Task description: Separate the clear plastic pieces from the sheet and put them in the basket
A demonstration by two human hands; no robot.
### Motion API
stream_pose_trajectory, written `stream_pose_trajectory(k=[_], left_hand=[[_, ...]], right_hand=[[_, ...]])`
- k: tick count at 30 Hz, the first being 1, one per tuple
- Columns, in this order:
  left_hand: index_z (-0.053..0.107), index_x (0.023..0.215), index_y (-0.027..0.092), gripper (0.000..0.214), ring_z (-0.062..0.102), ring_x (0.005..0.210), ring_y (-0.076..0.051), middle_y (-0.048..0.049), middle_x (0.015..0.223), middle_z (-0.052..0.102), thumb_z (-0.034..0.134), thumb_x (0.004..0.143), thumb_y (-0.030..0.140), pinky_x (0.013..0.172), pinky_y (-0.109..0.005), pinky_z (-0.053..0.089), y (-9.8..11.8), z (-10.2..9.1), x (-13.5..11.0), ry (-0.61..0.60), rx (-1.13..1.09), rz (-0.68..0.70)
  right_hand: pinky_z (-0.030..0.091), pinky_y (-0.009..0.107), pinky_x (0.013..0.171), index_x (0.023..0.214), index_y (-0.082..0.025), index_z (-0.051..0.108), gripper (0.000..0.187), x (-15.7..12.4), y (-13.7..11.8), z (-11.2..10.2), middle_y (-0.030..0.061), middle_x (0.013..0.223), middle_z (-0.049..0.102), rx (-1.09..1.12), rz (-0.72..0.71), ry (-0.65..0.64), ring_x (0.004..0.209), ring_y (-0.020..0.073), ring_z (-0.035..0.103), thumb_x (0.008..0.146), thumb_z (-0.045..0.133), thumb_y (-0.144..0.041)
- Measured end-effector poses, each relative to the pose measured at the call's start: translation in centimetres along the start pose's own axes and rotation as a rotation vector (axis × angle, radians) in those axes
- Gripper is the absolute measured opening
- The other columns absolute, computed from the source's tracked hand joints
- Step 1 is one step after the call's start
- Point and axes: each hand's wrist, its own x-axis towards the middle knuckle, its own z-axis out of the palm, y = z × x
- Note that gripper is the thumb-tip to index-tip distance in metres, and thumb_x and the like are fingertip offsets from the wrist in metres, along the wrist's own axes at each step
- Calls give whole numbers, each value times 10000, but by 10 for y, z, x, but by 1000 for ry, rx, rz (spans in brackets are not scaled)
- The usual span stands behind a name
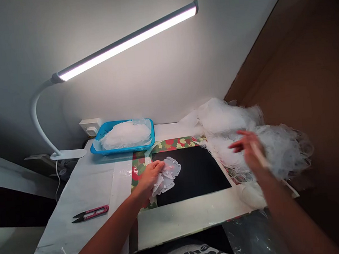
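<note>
My left hand (pixel 150 179) grips a bunch of translucent plastic pieces with round studs (pixel 166 179), holding them just above a black mat (pixel 191 176). My right hand (pixel 248 151) is motion-blurred, with its fingers spread, in front of a large heap of white wispy plastic film and threads (pixel 278 151). A pale thin strip (pixel 259 154) shows across that hand, and whether the hand holds it is hard to tell.
A blue tray (pixel 122 147) of white film stands at the back, beside a wall socket. Red-handled thread snips (pixel 91 213) lie on the white-covered table (pixel 82 182) to the left. A clamped LED desk lamp (pixel 126 42) arches overhead. A brown cardboard sheet (pixel 303 91) stands at the right.
</note>
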Motion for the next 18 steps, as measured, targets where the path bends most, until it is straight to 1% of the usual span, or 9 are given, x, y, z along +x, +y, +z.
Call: stream_pose_trajectory(k=[2,4,5,7,9,11,14,16,18], left_hand=[[467,680,180,469,424,476,-72,41,597,558,697,701,589,462,-190,293,1,5,-3,-23,50,-21],[488,707,177,463,429,474,-73,40,607,559,677,720,599,458,-193,296,1,7,-5,-42,93,-32],[502,718,174,460,436,474,-74,41,605,558,672,726,601,460,-194,302,2,7,-7,-53,111,-31],[543,761,167,444,465,482,-78,39,613,578,691,725,584,470,-195,324,5,5,-10,-85,145,-19],[589,847,166,417,526,519,-94,22,658,638,741,706,527,504,-199,366,8,2,-13,-111,184,-3],[621,927,173,394,615,631,-132,-15,761,706,777,693,451,582,-214,428,12,-1,-15,-103,239,59],[671,919,182,290,672,836,-189,-57,904,738,748,739,395,745,-257,482,14,-2,-19,-58,386,218],[694,895,188,240,674,881,-205,-63,934,739,711,777,396,795,-278,487,14,0,-22,-42,482,290],[700,903,197,232,676,885,-211,-62,937,741,693,793,401,795,-285,490,14,2,-25,-40,520,310]], right_hand=[[455,288,566,864,-219,620,401,-35,8,51,44,741,708,17,229,-395,573,158,594,734,683,-593],[447,260,555,729,-204,562,413,-66,17,93,45,817,698,94,363,-662,652,158,605,700,716,-586],[436,245,556,685,-200,515,413,-78,20,109,24,799,674,127,379,-730,660,145,581,677,761,-531],[384,220,524,645,-201,431,459,-93,25,130,-28,690,586,215,401,-756,582,103,485,635,817,-447],[352,212,513,637,-204,375,498,-98,26,140,-54,633,498,314,426,-706,549,83,413,627,833,-398],[370,219,533,634,-208,344,520,-98,25,143,-56,627,455,396,470,-647,561,86,413,635,831,-390],[410,231,579,635,-210,326,540,-95,22,144,-52,640,439,446,526,-610,594,97,449,629,834,-392],[409,224,580,639,-209,323,542,-96,21,144,-52,649,439,454,533,-612,599,94,450,628,835,-388],[397,213,564,645,-208,322,543,-97,21,145,-51,660,439,453,533,-613,595,89,437,628,836,-379]])
